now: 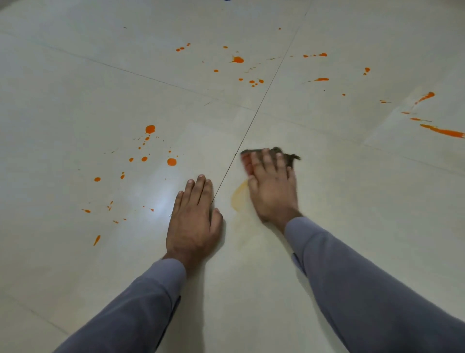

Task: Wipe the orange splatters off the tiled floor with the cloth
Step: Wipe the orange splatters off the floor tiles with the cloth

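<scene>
My right hand (273, 186) presses flat, fingers straight, on a dark cloth (289, 155) stained orange at its left edge; most of the cloth is hidden under the palm. A pale orange smear (237, 196) lies just left of that hand. My left hand (193, 219) rests flat on the cream tiled floor (251, 277), fingers together, beside a grout line. Orange splatters spread to the left (171, 162), far ahead (237, 60), and at the right edge as long streaks (442, 131).
Dark grout lines (261, 100) cross the floor in front of my hands. A bright light reflection (161, 204) glares on the tile left of my left hand. Grey sleeves cover both forearms. A small blue object (227, 0) peeks in at the top edge.
</scene>
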